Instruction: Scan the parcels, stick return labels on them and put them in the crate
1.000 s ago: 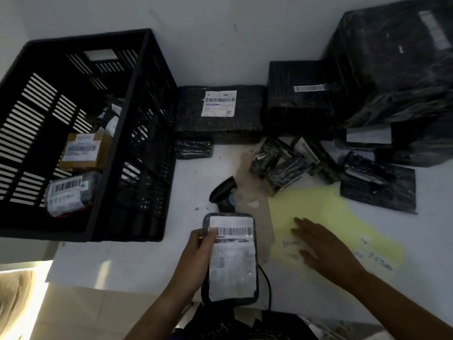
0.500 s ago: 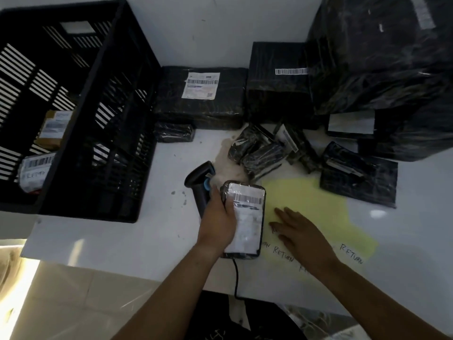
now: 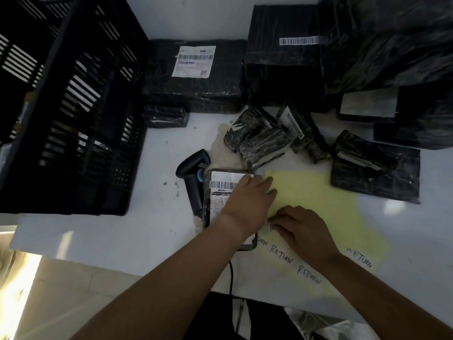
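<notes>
White tabletop is carrying 1 parcel beside the scanner; left hand is pressing it flat-fingered; right hand is curling fingertips onto the yellow label sheet, grip unclear.

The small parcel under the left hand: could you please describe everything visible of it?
The small dark plastic-wrapped parcel is a flat rounded rectangle lying label-up on the white table, a white barcode label covering most of its top. The left hand rests flat across its right side. The black handheld scanner lies beside its left edge; a pale yellow sheet is at its right.
</notes>
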